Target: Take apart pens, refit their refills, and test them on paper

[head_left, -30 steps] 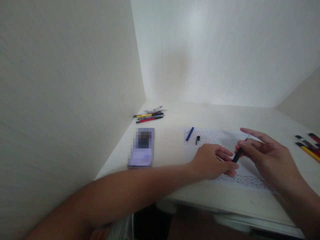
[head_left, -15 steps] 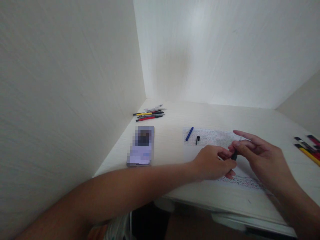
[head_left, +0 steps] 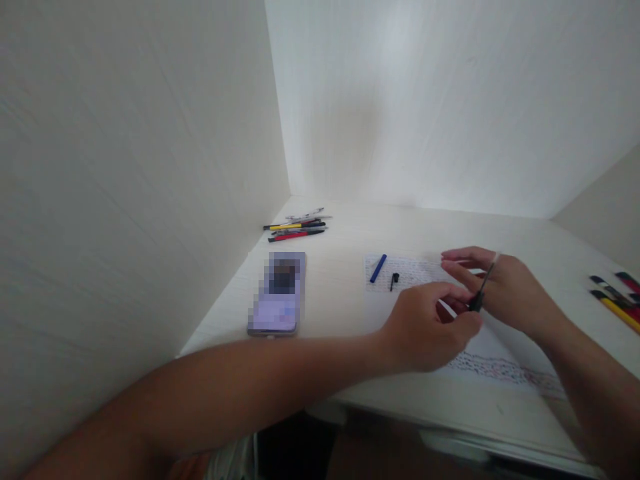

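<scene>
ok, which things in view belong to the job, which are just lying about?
In use:
dark pen piece, in the left hand
right hand close by
probably blue tube, small black piece, written sheet

Apparently lying about:
phone
left pen pile
right pens

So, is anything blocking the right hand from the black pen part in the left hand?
Nothing visible. The left hand pinches the black pen part, with the right hand close beside it; whether they touch is unclear.

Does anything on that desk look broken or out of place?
Yes: a blue tube and a small black piece lie loose on the paper, and a thin rod sticks from the dark piece in the left hand, perhaps a pen taken apart.
</scene>
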Tool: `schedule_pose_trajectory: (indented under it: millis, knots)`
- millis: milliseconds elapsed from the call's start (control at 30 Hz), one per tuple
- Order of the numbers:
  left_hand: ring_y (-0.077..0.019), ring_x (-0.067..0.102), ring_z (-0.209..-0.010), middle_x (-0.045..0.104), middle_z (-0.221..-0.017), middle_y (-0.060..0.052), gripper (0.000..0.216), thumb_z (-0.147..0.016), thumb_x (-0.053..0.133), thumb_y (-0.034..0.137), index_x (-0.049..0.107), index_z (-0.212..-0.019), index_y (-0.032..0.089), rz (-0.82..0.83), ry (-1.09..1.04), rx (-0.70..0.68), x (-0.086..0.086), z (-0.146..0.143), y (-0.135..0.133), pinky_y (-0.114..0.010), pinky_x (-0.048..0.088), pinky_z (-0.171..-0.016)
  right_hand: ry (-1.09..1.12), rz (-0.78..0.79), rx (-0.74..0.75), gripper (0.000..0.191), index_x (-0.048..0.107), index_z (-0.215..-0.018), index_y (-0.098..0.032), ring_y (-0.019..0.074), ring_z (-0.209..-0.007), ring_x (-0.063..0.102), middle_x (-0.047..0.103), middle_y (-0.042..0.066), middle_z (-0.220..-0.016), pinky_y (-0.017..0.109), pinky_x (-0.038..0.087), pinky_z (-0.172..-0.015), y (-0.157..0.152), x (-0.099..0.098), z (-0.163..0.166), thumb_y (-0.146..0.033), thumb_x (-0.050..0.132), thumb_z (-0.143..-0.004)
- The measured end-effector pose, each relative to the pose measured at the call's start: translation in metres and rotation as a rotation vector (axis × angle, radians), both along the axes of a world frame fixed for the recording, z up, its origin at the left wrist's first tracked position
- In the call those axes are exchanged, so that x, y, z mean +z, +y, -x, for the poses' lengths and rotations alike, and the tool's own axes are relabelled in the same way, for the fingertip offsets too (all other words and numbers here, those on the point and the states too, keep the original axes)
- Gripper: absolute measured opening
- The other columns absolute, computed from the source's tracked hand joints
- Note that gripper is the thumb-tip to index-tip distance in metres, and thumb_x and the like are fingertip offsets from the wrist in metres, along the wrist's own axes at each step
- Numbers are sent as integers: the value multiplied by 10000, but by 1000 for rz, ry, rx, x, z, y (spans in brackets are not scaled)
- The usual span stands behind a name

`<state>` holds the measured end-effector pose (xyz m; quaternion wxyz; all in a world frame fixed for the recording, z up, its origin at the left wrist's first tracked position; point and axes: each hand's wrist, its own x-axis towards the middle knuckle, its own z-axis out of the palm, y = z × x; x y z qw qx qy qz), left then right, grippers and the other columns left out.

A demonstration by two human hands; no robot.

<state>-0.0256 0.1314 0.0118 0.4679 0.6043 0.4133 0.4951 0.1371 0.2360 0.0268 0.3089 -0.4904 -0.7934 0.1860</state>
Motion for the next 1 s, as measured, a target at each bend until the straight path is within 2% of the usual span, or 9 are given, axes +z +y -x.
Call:
schedule_pose_trajectory:
  millis: [167,300,533,733,900,1000]
  knots:
    - [-91,582,-659,686,-900,-39,305,-840,643,298,671,-1097,134,-114,29,20,6,0,-11,-209,500,-630,-181,-183,401,228,744,-1013,-214,217,-895,682,716,71,-1073,331,561,-748,34,10,67,-339,584,-910]
    - [-96,585,-648,692,-914,-49,321,-848,634,290,659,-1124,126,-147,39,-8,8,1,-17,-206,506,-618,-302,-191,570,140,770,-923,-226,199,-870,677,727,40,-974,296,527,-766,45,7,105,-220,636,-882]
    - [-122,647,-700,718,-976,-50,287,-869,639,251,647,-1139,154,-174,163,-67,7,0,-12,-225,568,-730,-290,-165,647,182,768,-883,-220,229,-839,682,732,44,-961,339,519,-766,53,-9,108,-240,588,-897]
    - [-157,703,-818,724,-1125,-28,320,-893,628,295,636,-1205,227,-89,236,-139,6,1,-13,-237,592,-796,-295,-149,704,246,772,-832,-252,246,-779,670,715,55,-900,376,526,-762,44,-8,113,-181,541,-880]
    - [-174,708,-863,718,-1154,-86,396,-911,608,340,612,-1266,165,-102,204,-179,5,4,-11,-248,591,-849,-351,-156,709,324,748,-788,-249,246,-753,644,701,64,-874,380,520,-726,44,-13,115,-64,482,-806]
    - [-180,707,-843,716,-1165,-75,417,-905,614,338,597,-1295,192,-98,226,-195,2,3,-8,-279,606,-833,-352,-149,697,323,733,-781,-236,248,-730,630,691,77,-869,377,503,-702,48,-17,113,-27,488,-745]
